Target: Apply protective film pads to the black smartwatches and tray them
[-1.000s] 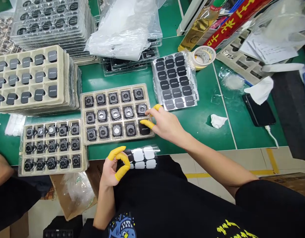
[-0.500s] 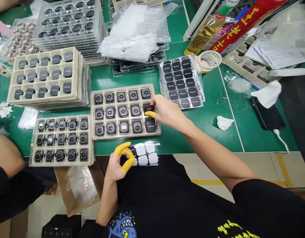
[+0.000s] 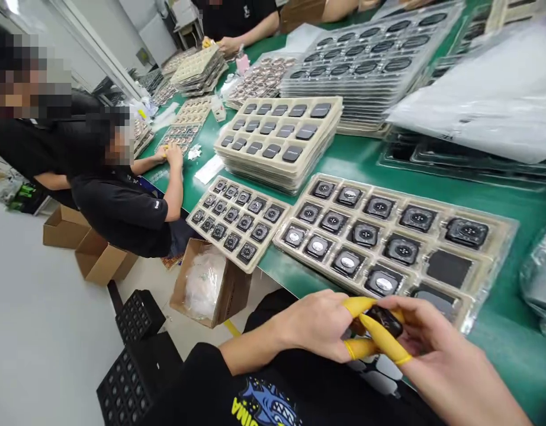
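Close in front of my body, my right hand point(image 3: 446, 355) is closed on a small black smartwatch point(image 3: 387, 321), its yellow-covered thumb lying across the watch. My left hand point(image 3: 312, 325) meets it from the left, with one yellow-tipped finger at the watch's edge. A clear sheet of pale stickers point(image 3: 382, 374) hangs under the fingers; its held edge is hidden by my left hand. Just beyond, a beige tray point(image 3: 499, 248) carries rows of watches face down, some with white round backs. Its right end has a slot showing only a flat dark square point(image 3: 449, 268).
A second watch tray point(image 3: 273, 248) adjoins on the left. Behind stand stacked trays of dark squares point(image 3: 295, 171) and tall clear trays point(image 3: 366, 112). White plastic bags point(image 3: 486, 100) lie at right. Co-workers sit left; a carton point(image 3: 211, 313) stands on the floor.
My right hand has lifted the watch out of the tray and brought it to my left hand. The view has swung left, bringing co-workers and floor boxes into sight.
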Tool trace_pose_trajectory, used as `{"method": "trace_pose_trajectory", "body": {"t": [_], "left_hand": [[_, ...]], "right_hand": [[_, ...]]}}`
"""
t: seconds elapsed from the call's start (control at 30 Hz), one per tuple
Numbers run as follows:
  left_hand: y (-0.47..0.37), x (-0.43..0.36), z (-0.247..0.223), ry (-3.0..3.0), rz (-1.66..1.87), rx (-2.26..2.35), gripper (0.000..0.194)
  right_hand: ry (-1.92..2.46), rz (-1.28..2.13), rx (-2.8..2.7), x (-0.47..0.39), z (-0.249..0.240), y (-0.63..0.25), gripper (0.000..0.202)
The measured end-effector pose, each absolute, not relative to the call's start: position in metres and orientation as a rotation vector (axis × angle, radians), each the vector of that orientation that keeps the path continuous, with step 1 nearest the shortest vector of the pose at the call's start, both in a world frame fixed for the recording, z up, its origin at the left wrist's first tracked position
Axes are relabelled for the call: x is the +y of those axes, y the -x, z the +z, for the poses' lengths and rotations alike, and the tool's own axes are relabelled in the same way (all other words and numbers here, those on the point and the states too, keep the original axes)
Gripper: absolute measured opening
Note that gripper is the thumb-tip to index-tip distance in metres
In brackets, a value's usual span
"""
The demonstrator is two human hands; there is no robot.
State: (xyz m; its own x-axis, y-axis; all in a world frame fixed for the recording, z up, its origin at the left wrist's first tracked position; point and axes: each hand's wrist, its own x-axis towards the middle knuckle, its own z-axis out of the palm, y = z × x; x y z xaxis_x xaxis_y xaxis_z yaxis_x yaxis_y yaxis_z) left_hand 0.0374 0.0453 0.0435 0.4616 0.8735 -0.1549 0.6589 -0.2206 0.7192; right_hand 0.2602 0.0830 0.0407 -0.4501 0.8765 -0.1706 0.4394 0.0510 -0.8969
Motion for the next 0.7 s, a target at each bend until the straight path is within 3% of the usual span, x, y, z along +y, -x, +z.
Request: {"method": "trace_pose_trajectory", "body": {"t": [0.1,0.2,0.3,0.37,0.5,0.57,0.7], "left_hand": [[-0.037,0.040,0.046,-1.980,0.311,1.331,0.027],[-0.038,0.035,0.041,-1.868,0.343,1.359,0.017],[-0.041,0.034,0.035,-1.774,0.307,1.310,0.018],[-0.041,0.034,0.035,-1.707,0.368,1.271,0.030],[-0.035,0.035,0.044,-1.613,0.551,1.167,0.097],[-0.032,0.036,0.048,-1.620,0.545,1.147,0.105],[-0.033,0.034,0.051,-1.592,0.521,1.167,0.100]], "right_hand": [[1.236,1.570,-1.843,0.083,0.034,-0.257,0.032],[1.168,1.447,-1.926,0.083,0.031,-0.259,0.034],[1.194,1.271,-1.896,0.082,0.029,-0.262,0.028],[1.246,1.268,-1.823,0.084,0.030,-0.266,0.023],[1.322,1.427,-1.723,0.091,0.034,-0.269,0.021],[1.304,1.511,-1.679,0.091,0.036,-0.267,0.019],[1.340,1.429,-1.680,0.082,0.035,-0.263,0.014]]}}
